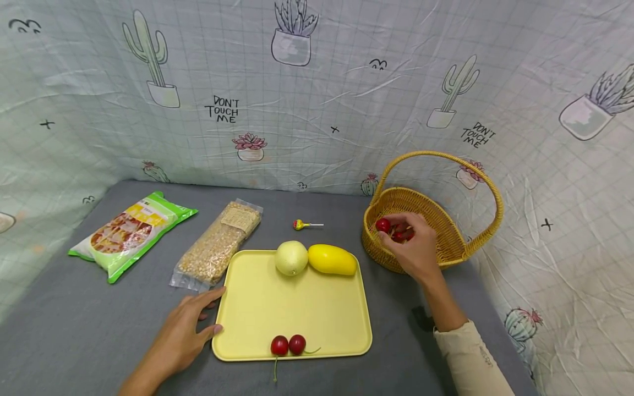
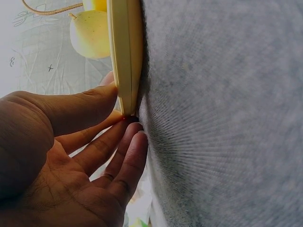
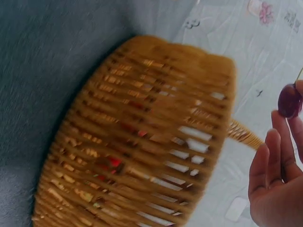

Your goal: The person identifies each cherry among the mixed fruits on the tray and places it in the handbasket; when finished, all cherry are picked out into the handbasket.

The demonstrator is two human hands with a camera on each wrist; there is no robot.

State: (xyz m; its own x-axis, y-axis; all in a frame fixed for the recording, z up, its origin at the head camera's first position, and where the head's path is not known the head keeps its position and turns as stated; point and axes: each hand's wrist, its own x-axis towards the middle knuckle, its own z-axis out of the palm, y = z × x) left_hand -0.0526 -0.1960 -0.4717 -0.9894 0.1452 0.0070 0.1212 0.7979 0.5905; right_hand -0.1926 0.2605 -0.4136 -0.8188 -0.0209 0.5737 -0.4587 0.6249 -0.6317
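Observation:
My right hand (image 1: 418, 250) pinches a dark red cherry (image 1: 383, 225) between thumb and fingertips over the wicker basket (image 1: 377, 252). More red fruit lies inside the basket, partly hidden by the hand and, in the right wrist view, by the weave (image 3: 142, 142). With thumb and fingertips, my left hand (image 1: 183, 333) touches the left edge of the yellow tray (image 1: 292, 308). Two cherries with stems (image 1: 279, 345) lie at the tray's near edge. Along its far edge sit a pale green pear (image 1: 291, 258) and a yellow mango (image 1: 333, 259), side by side.
A lollipop (image 1: 299, 224) lies beyond the tray. To the left are a clear packet of grains (image 1: 218, 245) and a green-and-white food bag (image 1: 131, 234). The basket's tall handle (image 1: 497, 203) arches over it. A cactus-print cloth (image 1: 317, 110) hangs behind the grey table.

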